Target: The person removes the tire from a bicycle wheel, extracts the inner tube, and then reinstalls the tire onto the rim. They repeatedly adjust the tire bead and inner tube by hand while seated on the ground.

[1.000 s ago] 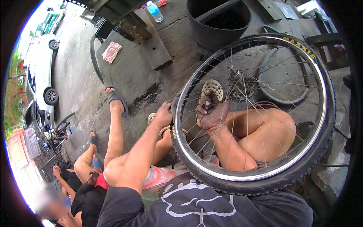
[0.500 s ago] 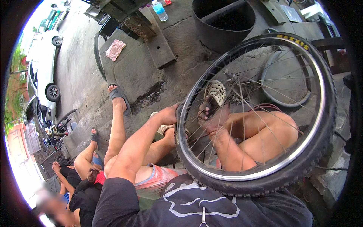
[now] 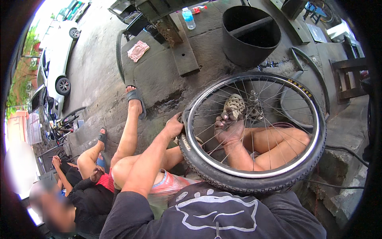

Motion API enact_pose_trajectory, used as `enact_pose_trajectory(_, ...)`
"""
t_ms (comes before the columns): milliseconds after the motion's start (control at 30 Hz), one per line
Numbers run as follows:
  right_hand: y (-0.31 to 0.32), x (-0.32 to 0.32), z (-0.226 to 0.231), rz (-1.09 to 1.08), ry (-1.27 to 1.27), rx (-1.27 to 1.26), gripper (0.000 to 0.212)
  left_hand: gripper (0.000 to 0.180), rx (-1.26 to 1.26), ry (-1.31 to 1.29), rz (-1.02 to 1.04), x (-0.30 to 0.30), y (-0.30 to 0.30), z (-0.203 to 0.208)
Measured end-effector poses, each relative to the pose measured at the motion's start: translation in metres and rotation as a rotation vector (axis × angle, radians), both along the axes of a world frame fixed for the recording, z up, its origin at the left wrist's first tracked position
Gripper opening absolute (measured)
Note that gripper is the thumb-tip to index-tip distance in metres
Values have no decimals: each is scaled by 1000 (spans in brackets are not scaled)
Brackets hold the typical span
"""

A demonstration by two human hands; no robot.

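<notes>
A bicycle wheel (image 3: 250, 174) with a black knobby tyre (image 3: 254, 184), silver rim and thin spokes lies tilted across my lap. My left hand (image 3: 175, 124) is closed round the tyre at the wheel's left edge. Through the spokes, below the wheel, my right hand (image 3: 229, 129) shows with dirty, loosely bent fingers held apart and nothing visible in them. It is beside my beige clog (image 3: 234, 104). The hub with its sprockets (image 3: 253, 111) is just to the right of that hand.
Beyond the wheel stands a black round bin (image 3: 248, 55) with a divider. A loose tyre (image 3: 314, 75) lies at right, a steel beam (image 3: 185, 59) and water bottle (image 3: 188, 19) ahead. A pink cloth (image 3: 138, 51) lies on the floor. Another person (image 3: 93, 199) sits at my left.
The wheel has tipped flatter, its far edge dropping nearer to me. My left hand still grips its left edge. The right hand's fingers look more spread, and the view has shifted.
</notes>
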State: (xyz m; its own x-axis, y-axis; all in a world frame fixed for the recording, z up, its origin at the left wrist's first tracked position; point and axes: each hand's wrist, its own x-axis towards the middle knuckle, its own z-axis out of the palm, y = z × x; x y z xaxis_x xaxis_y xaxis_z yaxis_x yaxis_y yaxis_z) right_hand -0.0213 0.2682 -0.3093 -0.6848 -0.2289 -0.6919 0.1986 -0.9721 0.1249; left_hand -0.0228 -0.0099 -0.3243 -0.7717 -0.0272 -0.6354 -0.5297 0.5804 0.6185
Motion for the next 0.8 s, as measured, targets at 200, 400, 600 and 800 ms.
enact_pose_trajectory(200, 7, 48, 47, 694, 64, 928, 43, 91, -167, -25, -344, -30, 8, 67)
enact_pose_trajectory(400, 143, 140, 207, 1891, 1146, 1677, 48, 102, -28, -295, -91, -5, 0, 37)
enact_pose_trajectory(600, 149, 48, 394, 2288, 1111, 1136, 30, 103, -62, -320, -141, 16, 4, 3)
enact_pose_trajectory(800, -19, -41, 246, 2028, 1720, 1684, 34, 66, -157, -157, 40, 31, 23, -51)
